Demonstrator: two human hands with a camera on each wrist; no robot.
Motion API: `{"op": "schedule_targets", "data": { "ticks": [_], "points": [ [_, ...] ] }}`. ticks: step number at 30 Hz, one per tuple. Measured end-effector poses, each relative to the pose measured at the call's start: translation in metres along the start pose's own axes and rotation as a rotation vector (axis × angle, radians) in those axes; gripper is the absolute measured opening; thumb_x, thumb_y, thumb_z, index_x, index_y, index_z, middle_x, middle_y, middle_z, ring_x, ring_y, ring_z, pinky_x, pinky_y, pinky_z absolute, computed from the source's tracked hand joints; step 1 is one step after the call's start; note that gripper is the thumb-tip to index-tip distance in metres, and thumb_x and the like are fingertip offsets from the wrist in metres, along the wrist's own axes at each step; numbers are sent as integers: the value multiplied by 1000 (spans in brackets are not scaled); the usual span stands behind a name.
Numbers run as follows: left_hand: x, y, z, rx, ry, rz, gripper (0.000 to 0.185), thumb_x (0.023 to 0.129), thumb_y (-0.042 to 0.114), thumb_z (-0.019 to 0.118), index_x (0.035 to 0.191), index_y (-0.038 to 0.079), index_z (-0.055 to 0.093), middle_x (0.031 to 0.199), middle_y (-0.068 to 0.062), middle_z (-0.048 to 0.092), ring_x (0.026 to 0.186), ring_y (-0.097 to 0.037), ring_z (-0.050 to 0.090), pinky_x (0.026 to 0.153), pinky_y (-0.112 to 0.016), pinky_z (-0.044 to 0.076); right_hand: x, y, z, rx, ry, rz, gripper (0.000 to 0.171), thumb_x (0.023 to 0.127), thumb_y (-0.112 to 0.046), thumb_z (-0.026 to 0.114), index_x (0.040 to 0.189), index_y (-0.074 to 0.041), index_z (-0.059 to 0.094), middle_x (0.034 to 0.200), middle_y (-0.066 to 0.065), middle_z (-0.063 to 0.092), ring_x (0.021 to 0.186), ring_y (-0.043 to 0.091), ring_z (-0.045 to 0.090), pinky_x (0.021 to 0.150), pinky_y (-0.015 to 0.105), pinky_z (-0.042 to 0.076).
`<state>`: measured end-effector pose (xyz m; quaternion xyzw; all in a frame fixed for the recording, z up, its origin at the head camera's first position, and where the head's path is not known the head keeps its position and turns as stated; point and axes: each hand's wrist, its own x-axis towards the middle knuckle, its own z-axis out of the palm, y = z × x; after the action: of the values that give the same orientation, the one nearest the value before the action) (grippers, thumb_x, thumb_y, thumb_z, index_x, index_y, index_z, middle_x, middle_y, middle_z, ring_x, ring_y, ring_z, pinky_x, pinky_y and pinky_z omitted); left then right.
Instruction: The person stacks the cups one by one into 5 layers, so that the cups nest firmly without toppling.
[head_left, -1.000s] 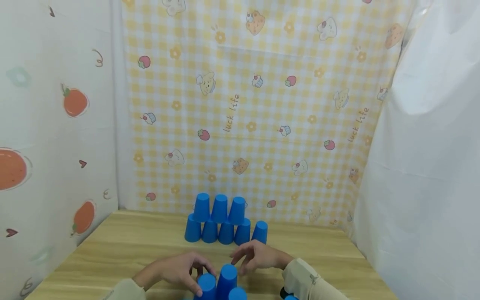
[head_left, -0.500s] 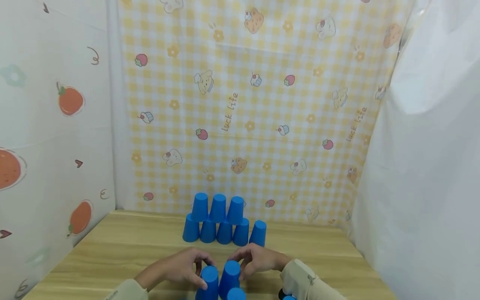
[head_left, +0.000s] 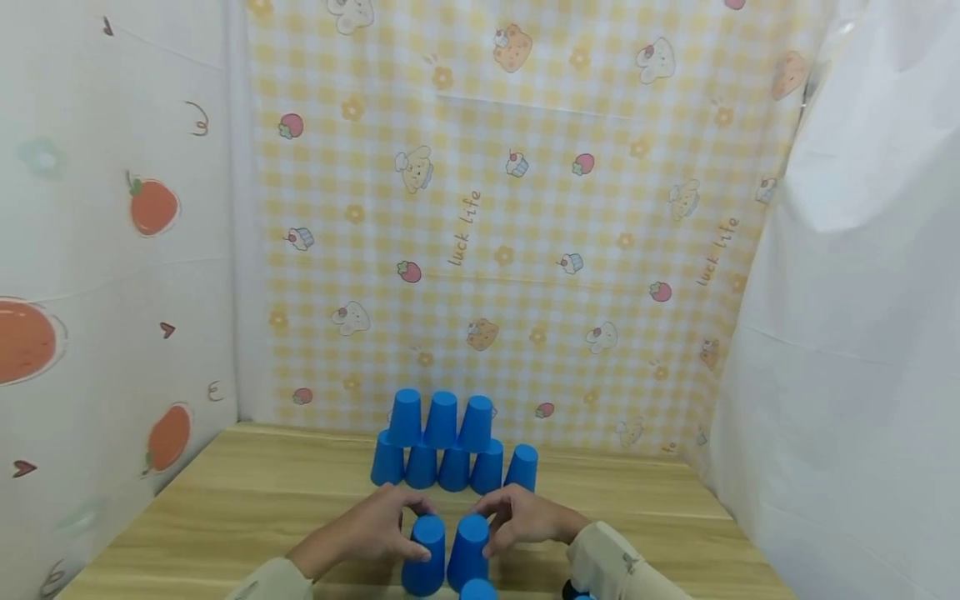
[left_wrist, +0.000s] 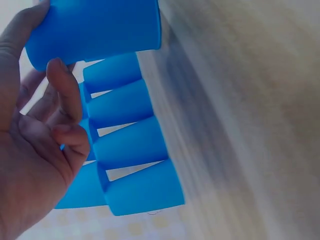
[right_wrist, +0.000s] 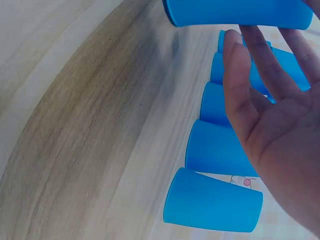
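Standing behind both held cups [head_left: 447, 552], the cup pyramid [head_left: 448, 446] crowds the table [head_left: 225, 500].

Left hand [head_left: 375, 529], right hand [head_left: 525, 518], fingers curled

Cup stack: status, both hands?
Left hand grips left cup; right hand grips right cup. Both cups inverted, lifted off the table. Pyramid behind: five below, three above. Path clear.

Bare hands [head_left: 375, 532]; beige sleeves [head_left: 611, 562] with stitched seams
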<state>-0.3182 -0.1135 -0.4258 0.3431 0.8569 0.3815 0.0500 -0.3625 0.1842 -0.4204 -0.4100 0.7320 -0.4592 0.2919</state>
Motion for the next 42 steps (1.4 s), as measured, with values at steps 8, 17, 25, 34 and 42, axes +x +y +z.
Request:
{"op": "schedule_targets", "data": {
  "ticks": [8, 17, 25, 34, 42],
  "points": [
    [10, 12, -1, 149, 64, -102, 40, 75, 42, 86, 104, 20, 68, 96, 11, 68, 89, -10, 66, 82, -43, 57, -6, -4, -3, -56, 153, 64, 36, 88, -12, 74, 123, -10, 68, 111, 2, 72, 94, 21, 71, 72, 37, 59],
    [14, 13, -1, 181, 104, -161, 38, 74, 41, 87, 99, 20, 67, 92, 9, 68, 85, -12, 65, 78, -44, 58, -8, -1, -4, -89, 364, 115, 36, 87, -16, 76, 121, -9, 67, 110, 5, 71, 93, 21, 70, 63, 34, 56],
    [22, 12, 3, 210, 139, -217, 40, 72, 40, 88, 99, 21, 66, 94, 5, 68, 88, -17, 63, 79, -49, 56, -9, -2, -9, -96, 522, 146, 45, 88, -24, 76, 127, -6, 62, 115, 9, 68, 94, 21, 66, 64, 36, 55],
    [32, 14, 3, 271, 144, -233, 40, 72, 37, 89, 96, 19, 64, 90, 4, 67, 85, -19, 65, 77, -51, 56, -5, -11, -13, -134, 728, 196, 58, 87, -31, 77, 134, -4, 57, 119, 15, 65, 103, 30, 64, 68, 46, 57],
    [31, 17, 3, 279, 148, -236, 42, 70, 37, 90, 96, 17, 63, 89, 3, 67, 85, -20, 65, 78, -51, 56, -4, -19, -21, -90, 888, 154, 58, 89, -33, 75, 136, -6, 56, 125, 19, 62, 108, 35, 63, 71, 50, 58]
  ]
}}
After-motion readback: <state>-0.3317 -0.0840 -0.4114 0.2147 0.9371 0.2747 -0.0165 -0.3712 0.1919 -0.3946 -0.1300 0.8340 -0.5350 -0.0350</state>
